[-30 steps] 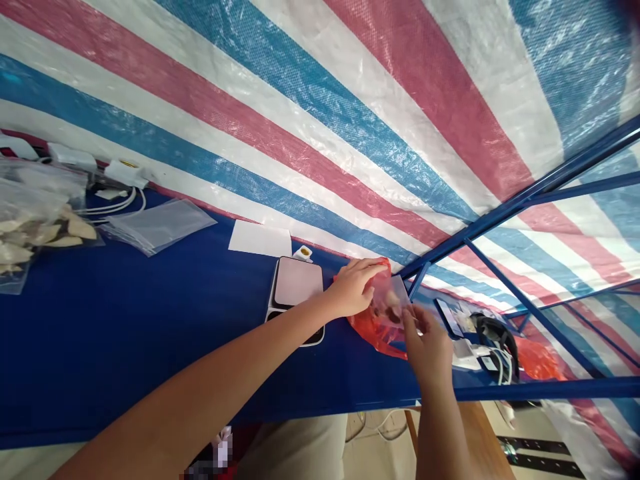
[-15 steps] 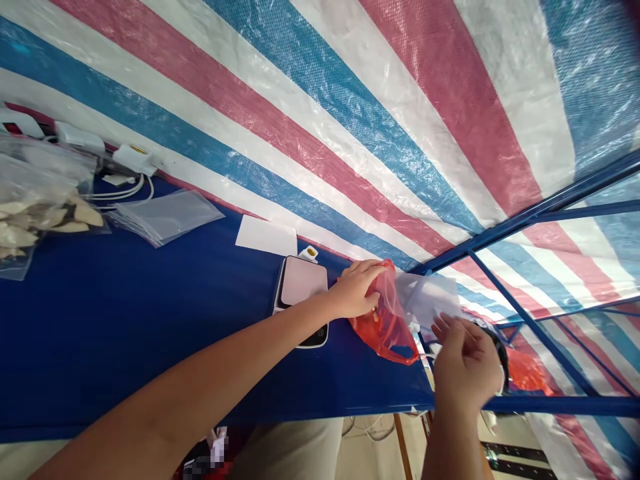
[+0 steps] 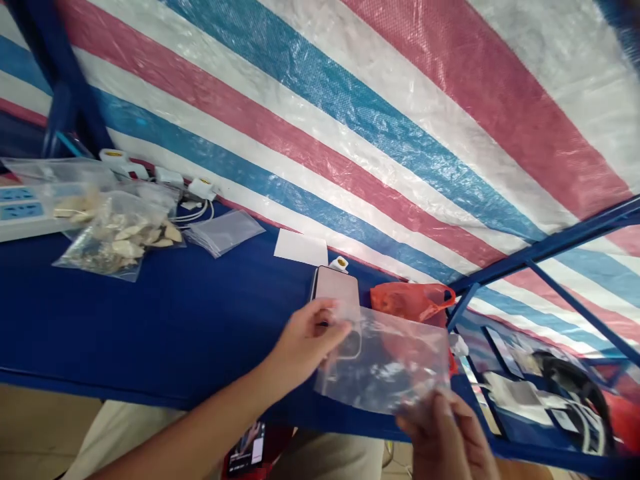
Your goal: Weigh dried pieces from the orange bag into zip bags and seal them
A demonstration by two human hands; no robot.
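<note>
left hand (image 3: 305,343), right hand (image 3: 445,433): both bare. forearms bare along their whole visible length, left one running to the near left corner. beige trousers (image 3: 320,457) cover the legs, near centre.

A clear plastic bag (image 3: 385,363), rectangular, thin, crinkled and glossy, was held spread nearly flat in the air, pinched at its left edge by the left hand (image 3: 305,343) and at its lower right corner by the right hand (image 3: 443,430).
</note>
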